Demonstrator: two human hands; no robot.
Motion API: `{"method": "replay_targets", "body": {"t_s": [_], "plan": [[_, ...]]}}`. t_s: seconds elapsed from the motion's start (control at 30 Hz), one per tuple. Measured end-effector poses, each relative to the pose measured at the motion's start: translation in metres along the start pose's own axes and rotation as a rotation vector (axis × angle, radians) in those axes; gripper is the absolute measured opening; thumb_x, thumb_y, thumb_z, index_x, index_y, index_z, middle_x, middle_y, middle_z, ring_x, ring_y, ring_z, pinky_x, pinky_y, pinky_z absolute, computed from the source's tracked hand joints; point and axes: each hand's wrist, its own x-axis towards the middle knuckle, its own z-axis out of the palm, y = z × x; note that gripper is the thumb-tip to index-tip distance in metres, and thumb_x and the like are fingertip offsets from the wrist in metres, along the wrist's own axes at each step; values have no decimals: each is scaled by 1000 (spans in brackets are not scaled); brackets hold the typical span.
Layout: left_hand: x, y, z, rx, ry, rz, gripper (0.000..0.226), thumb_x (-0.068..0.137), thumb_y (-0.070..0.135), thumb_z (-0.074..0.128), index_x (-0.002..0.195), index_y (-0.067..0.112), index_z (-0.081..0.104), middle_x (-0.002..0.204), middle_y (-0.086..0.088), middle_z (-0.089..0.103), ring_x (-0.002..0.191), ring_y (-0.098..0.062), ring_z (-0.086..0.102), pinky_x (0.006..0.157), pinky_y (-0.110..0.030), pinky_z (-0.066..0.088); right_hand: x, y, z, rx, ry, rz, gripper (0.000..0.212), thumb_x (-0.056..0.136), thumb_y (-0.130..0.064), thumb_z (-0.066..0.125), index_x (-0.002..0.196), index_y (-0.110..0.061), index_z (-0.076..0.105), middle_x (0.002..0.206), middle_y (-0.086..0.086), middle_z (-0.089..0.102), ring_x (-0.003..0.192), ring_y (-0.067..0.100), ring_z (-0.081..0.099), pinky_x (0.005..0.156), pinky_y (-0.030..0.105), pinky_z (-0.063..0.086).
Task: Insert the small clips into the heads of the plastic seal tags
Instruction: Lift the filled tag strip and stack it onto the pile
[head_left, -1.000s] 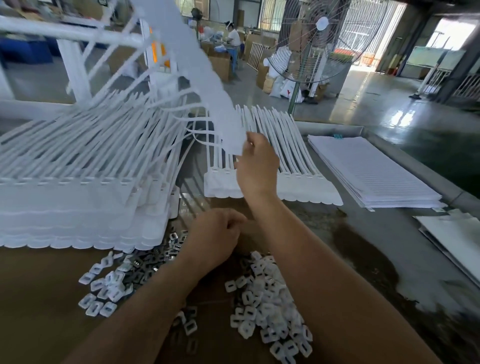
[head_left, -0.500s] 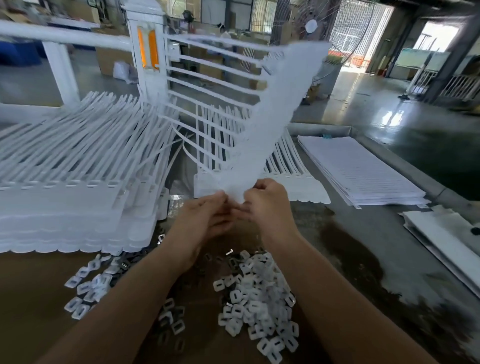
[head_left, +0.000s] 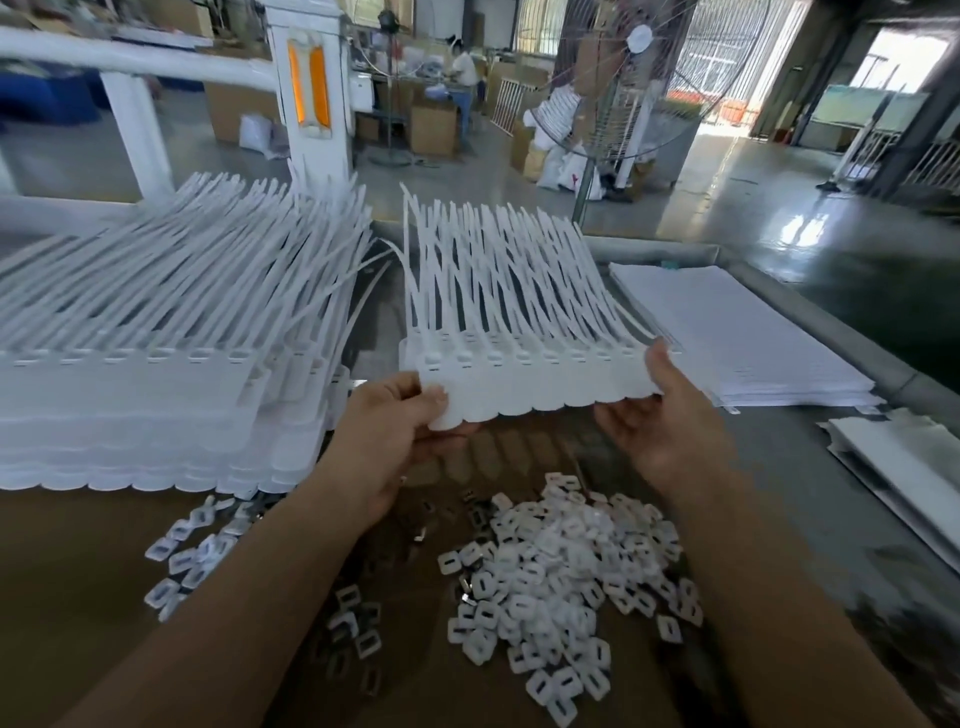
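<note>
My left hand (head_left: 384, 441) pinching one end of the strip of seal tags (head_left: 535, 379), right hand (head_left: 665, 426) gripping the other, both just beyond the pile of clips (head_left: 561, 566)

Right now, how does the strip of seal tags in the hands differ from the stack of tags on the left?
The held strip looks one layer thick, lifted off the table, gripped at its ends by the left hand and right hand; the left stack is many layers deep and rests on the table. The held strip's tails curve upward; the left stack's lie flatter. Both are white with scalloped rows of joined heads.
</note>
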Motion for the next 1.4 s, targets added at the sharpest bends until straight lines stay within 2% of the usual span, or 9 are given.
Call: {"method": "replay_targets", "body": {"t_s": [0.23, 0.33, 0.43, 0.5, 0.67, 0.83, 1.03, 1.23, 1.4], "plan": [[2, 4, -10, 364, 164, -2, 19, 84, 6, 52, 65, 7, 54, 38, -2, 53, 30, -8, 43, 32, -15, 32, 26, -29, -58, -211, 127, -61, 15, 86, -17, 62, 100, -13, 58, 86, 1, 63, 70, 11, 62, 45, 19, 52], [3, 2, -8, 595, 250, 32, 5, 81, 11, 58, 85, 13, 56, 50, 3, 60, 27, -4, 46, 30, -12, 30, 29, -25, -65, -486, 101, -120, 26, 85, -6, 62, 109, -11, 59, 97, 5, 62, 79, 17, 58, 56, 25, 54], [0, -5, -10, 995, 279, 186, 46, 76, 22, 69, 117, 24, 50, 91, 1, 60, 55, -10, 60, 57, -21, 45, 28, -18, -65, -795, 184, -257, 29, 86, -5, 61, 115, -8, 60, 99, 7, 59, 87, 21, 56, 79, 34, 50], [-3, -8, -10, 1158, 294, 260, 52, 75, 31, 70, 122, 23, 52, 93, 2, 60, 75, -12, 54, 73, -26, 41, 29, -15, -66, -898, 203, -339, 29, 87, -6, 59, 116, -8, 59, 97, 5, 58, 88, 18, 54, 80, 31, 44], [-1, -14, -12, 1293, 247, 399, 44, 76, 28, 70, 118, 22, 58, 108, 3, 53, 93, -16, 53, 80, -26, 39, 36, -12, -74, -1001, 192, -353, 27, 88, -7, 59, 115, -8, 58, 89, 1, 57, 81, 17, 54, 74, 30, 43], [-2, -21, -9, 1356, -61, 623, 33, 86, 1, 53, 110, 20, 67, 116, 5, 58, 112, -12, 46, 93, -15, 26, 41, -11, -79, -1112, 221, -381, 26, 86, -10, 62, 112, -8, 60, 97, 5, 59, 91, 22, 56, 90, 41, 47], [-1, -24, -7, 1478, -197, 623, 53, 88, -4, 40, 126, 31, 53, 142, 14, 38, 130, -10, 30, 108, -24, 18, 43, -11, -81, -1199, 221, -395, 29, 87, -16, 60, 116, -10, 59, 105, 4, 61, 91, 17, 52, 86, 33, 43], [0, -33, -2, 1489, -214, 614, 52, 93, -1, 36, 139, 24, 36, 150, 7, 24, 138, -9, 15, 108, -15, 1, 33, -11, -73, -1252, 211, -493, 29, 90, -18, 56, 118, -11, 59, 106, 4, 61, 91, 16, 51, 79, 23, 33], [1, -31, 0, 1420, -162, 593, 46, 95, 5, 38, 138, 19, 37, 151, 0, 20, 140, -12, 12, 104, -11, -3, 33, -8, -68, -1134, 239, -561, 39, 91, -15, 54, 130, -12, 51, 127, 5, 57, 116, 19, 51, 88, 20, 31]]}}
